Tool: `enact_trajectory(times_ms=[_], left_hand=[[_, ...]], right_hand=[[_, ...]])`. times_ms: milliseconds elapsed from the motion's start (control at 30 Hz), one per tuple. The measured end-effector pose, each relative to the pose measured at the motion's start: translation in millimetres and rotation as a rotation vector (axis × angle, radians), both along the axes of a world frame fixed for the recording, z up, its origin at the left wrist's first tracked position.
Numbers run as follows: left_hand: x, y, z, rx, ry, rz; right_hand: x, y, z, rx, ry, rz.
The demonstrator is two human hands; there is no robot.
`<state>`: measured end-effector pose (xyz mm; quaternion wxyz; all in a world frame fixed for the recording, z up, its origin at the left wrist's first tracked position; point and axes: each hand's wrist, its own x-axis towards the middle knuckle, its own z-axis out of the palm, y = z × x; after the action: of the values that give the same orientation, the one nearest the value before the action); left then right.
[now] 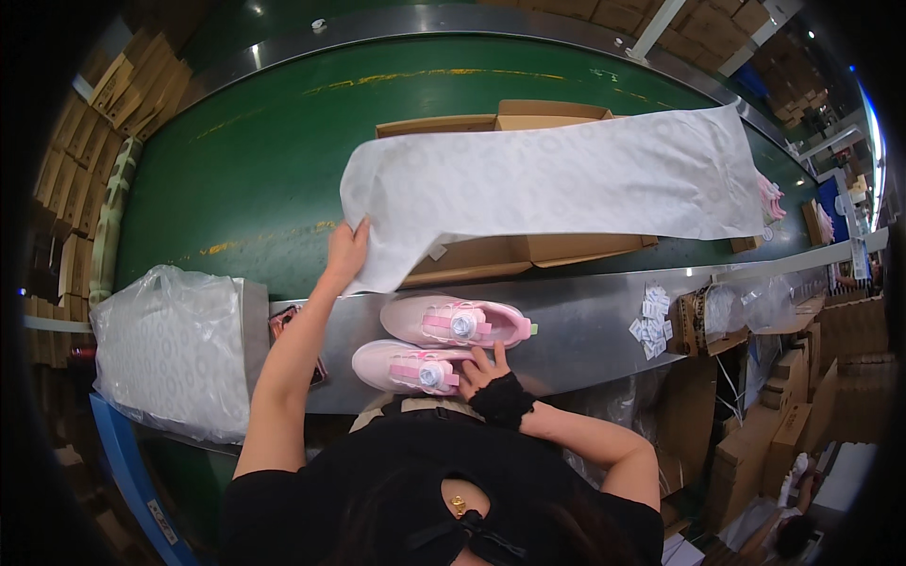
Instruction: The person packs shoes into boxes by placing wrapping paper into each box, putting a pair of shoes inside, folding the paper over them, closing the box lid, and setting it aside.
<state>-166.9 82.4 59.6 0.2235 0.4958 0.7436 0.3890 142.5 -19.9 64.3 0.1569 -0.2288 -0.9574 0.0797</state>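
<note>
My left hand (347, 253) pinches the near left corner of a white printed sheet of wrapping paper (552, 180). The sheet stretches to the right across an open cardboard shoebox (488, 256) and covers much of it. Two pink sneakers with dial closures lie side by side before me, toes to the left. My right hand (488, 371) is at the heel opening of the nearer sneaker (375, 366), its fingers on the collar. Just beyond it rests the farther sneaker (410, 318), with a green heel tab.
The box sits on a green conveyor belt (233, 184). Along the metal ledge (566, 347) are a plastic-wrapped paper stack (177, 347) at left and small white packets (652, 322) at right. Cartons (78, 184) are piled at left. Another person (786, 530) is at lower right.
</note>
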Motion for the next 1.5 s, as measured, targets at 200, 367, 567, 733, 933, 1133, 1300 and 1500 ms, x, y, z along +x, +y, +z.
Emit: enact_trajectory(times_ms=[200, 367, 567, 733, 933, 1133, 1300, 1500], left_hand=[[-50.5, 0.6, -2.4, 0.091, 0.348, 0.069], [-74.2, -19.4, 6.0, 0.122, 0.485, 0.092], [-92.9, -24.8, 22.2, 0.232, 0.543, 0.060], [-136.3, 0.0, 33.7, -0.333, 0.189, 0.200], [-102.5, 24.7, 128.9, -0.229, -0.807, -0.065], [15.1, 60.9, 113.8, -0.062, -0.885, -0.492], [34.1, 46.8, 21.4, -0.024, -0.031, -0.354], [71.1, 37.8, -24.4, 0.352, 0.634, -0.458]], right_hand=[[-11.2, 31.8, 62.3, -0.140, -0.083, 0.104], [-8.2, 114.3, 162.5, -0.999, 0.387, -0.185], [-46.0, 218.7, 159.8, -1.471, 1.155, -0.333], [-47.5, 231.1, 46.3, -0.845, 0.781, -0.318], [-84.6, 196.9, -14.6, -0.773, 0.464, -0.454], [-124.4, 186.9, -46.9, -0.620, 0.065, -0.188], [-73.0, 188.8, 39.4, -0.109, -0.454, -0.513], [6.8, 167.8, 26.5, -0.286, -0.227, -0.500]])
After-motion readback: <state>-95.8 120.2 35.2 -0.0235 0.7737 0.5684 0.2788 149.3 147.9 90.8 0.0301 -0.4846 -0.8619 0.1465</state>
